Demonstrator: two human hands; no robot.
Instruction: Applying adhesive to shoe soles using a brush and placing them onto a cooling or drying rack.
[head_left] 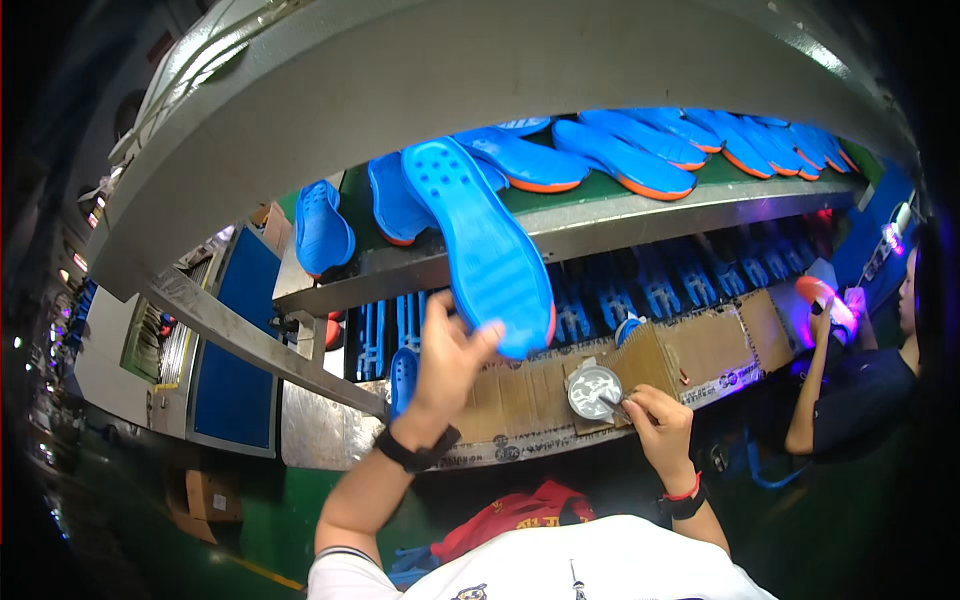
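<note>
Tilted up in front of me is a blue shoe sole (490, 260) with an orange edge, its heel end dotted with round recesses. My left hand (450, 345) is closed on its lower end, thumb on the face. Lower right, my right hand (660, 415) pinches a small, thin tool (618, 405); its kind is too small to make out. The tool reaches over the rim of a round pot (594, 391) of whitish liquid, which stands on the cardboard-covered ledge (520, 405).
Several blue and orange soles (630, 160) lie on the green belt (600, 205) beyond a metal rail (620, 225). A grey metal beam (500, 60) arches overhead. Another blue sole (403, 378) rests beside my left wrist. At right, a co-worker (850, 390) holds a sole.
</note>
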